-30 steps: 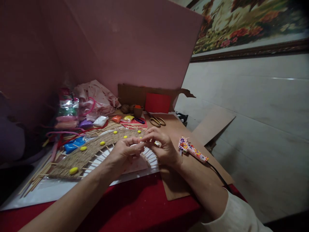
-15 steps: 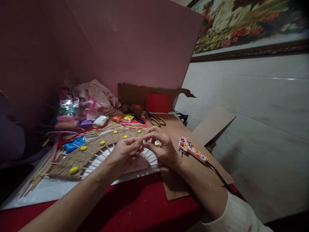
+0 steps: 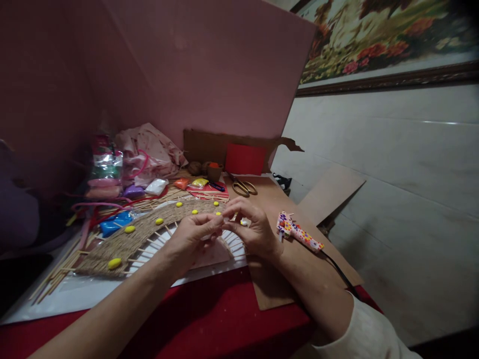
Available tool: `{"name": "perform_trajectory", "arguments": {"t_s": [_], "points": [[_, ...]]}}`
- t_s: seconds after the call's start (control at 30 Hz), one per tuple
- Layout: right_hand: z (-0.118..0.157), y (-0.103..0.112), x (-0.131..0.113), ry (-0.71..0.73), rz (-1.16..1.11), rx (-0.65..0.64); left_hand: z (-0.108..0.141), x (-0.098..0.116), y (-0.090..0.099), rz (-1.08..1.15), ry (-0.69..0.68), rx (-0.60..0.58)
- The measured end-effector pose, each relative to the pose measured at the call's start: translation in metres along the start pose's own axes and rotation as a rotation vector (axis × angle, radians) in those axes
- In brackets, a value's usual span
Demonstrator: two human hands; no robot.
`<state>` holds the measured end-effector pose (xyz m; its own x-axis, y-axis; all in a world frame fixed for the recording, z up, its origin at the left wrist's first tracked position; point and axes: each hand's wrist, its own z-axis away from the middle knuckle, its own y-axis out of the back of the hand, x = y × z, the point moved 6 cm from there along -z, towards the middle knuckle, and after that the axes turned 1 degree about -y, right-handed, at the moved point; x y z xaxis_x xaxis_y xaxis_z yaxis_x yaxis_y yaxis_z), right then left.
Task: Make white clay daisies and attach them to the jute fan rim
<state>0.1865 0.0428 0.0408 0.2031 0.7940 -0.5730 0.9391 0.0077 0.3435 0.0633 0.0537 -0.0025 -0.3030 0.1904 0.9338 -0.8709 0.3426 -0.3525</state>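
Observation:
My left hand [image 3: 198,234] and my right hand [image 3: 249,227] meet at their fingertips above a fan-shaped piece of twine and sticks [image 3: 144,232]. Both pinch a small white piece [image 3: 226,220] that looks like soft clay, mostly hidden by the fingers. Yellow oval dots [image 3: 115,263] sit along the woven twine band of the fan. Its bare sticks spread over a white sheet [image 3: 75,294]. Close by my right hand, a small white-and-yellow bit [image 3: 245,222] shows, partly covered.
A flower-patterned glue gun [image 3: 299,233] with a black cord lies on cardboard [image 3: 275,192] at right. Scissors [image 3: 244,187] rest farther back. Packets of coloured clay, such as a blue packet [image 3: 115,223] and a white packet [image 3: 156,186], lie behind the fan.
The fingers have shifted slightly around the small white piece, uncovering a yellow dot behind them. Both hands stay in nearly the same place.

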Motion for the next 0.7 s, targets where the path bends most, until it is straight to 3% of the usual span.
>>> {"name": "perform_trajectory", "arguments": {"t_s": [0.7], "points": [[0.0003, 0.0016, 0.0005, -0.016, 0.023, 0.04, -0.0026, 0.0009, 0.0065, 0.015, -0.028, 0.025]]}}
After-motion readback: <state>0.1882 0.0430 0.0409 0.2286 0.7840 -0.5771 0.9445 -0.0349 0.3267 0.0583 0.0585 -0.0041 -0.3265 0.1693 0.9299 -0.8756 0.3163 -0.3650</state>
